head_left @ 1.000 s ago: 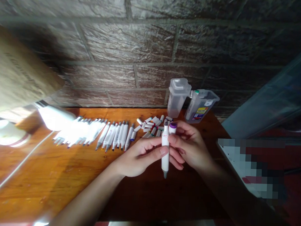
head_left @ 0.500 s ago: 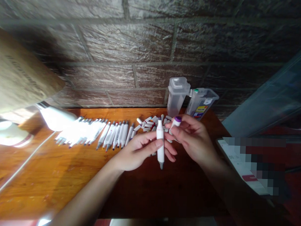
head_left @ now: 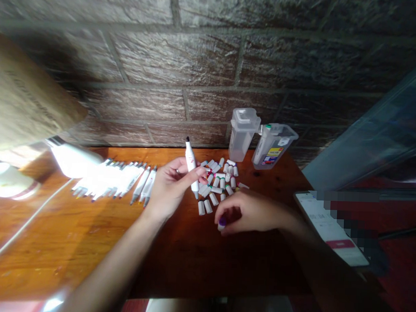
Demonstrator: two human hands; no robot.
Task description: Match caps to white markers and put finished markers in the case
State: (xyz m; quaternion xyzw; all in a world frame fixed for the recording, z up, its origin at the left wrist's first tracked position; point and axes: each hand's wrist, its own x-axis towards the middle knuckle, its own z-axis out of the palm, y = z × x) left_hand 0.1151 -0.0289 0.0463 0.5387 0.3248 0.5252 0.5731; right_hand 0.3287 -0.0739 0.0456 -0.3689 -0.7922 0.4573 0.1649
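Between the thumb and fingers of my left hand (head_left: 174, 184) is a white marker (head_left: 191, 161), tilted with its dark uncapped tip pointing up. My right hand (head_left: 249, 209) pinches a marker cap (head_left: 222, 223) with a purple end, low over the table near its front. Behind and between the hands lies a loose pile of white caps (head_left: 217, 180) with coloured ends. To the left, a row of uncapped white markers (head_left: 139, 183) lies side by side, its right part hidden behind my left hand.
Two clear plastic cases (head_left: 241, 136) stand against the brick wall; the open right-hand case (head_left: 271, 149) holds a green-ended marker. A lit lamp (head_left: 69, 158), a white cup (head_left: 12, 182) and a cable (head_left: 31, 222) are at left. A phone-like device (head_left: 338, 238) lies at right.
My left hand has moved left and turned the marker's lower tip away from me. My right hand has moved the purple-ended cap down and left, toward the table, uncovering the cap pile.
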